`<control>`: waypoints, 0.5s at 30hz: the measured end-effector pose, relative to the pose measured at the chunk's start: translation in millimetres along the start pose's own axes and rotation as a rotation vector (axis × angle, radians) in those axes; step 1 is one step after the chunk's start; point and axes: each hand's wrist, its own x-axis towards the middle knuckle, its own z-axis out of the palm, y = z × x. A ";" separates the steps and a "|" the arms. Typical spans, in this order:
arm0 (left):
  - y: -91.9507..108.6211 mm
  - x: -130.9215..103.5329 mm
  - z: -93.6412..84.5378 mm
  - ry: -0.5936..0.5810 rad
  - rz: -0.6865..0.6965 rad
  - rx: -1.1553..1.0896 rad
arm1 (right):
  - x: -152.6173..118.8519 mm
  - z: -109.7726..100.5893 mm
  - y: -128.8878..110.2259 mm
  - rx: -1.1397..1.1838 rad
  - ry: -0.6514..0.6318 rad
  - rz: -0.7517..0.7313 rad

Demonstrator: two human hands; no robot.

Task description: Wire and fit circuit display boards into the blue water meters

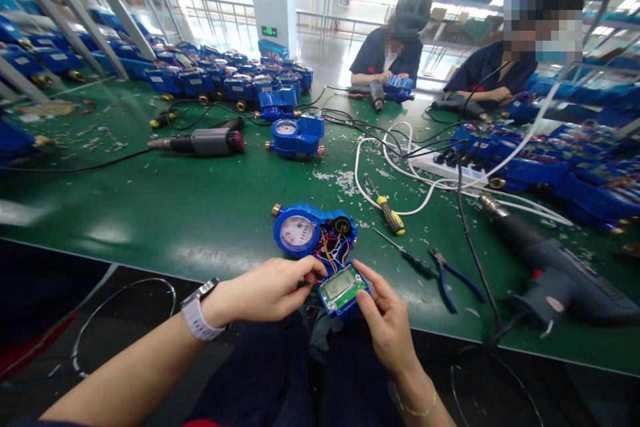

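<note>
A blue water meter [298, 229] lies on the green table near its front edge, its wiring compartment uncovered. Coloured wires [336, 247] run from that compartment to a green circuit board with a lit display [338, 288], set in a blue cover. My right hand [384, 310] grips this cover from the right, thumb on the board's corner. On the other side, my left hand [277, 288] pinches at the wires by the board's left edge; exactly what lies between its fingertips is partly hidden.
Right of the meter lie a yellow-black screwdriver [391, 215], a dark screwdriver [417, 263], blue-handled pliers [444, 280] and a large heat gun [560, 267]. Another heat gun [205, 141] and a second meter [296, 136] sit farther back. Cables cross toward a power strip [450, 165]. Two co-workers [387, 57] sit opposite.
</note>
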 end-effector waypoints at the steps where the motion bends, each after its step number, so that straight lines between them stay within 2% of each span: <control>1: 0.4 0.1 -1.1 0.006 0.013 0.027 | 2.1 -2.2 -1.2 -0.033 0.002 -0.024; 6: -1.4 6.2 -4.1 0.080 0.091 0.252 | 11.7 -11.9 -7.9 -0.289 0.025 -0.181; 10: -2.8 16.2 3.7 0.144 0.158 0.358 | 15.9 -14.4 -15.5 -0.378 0.028 -0.273; 15: -0.1 19.5 9.3 0.125 0.139 0.453 | 18.6 -16.3 -18.6 -0.460 0.026 -0.351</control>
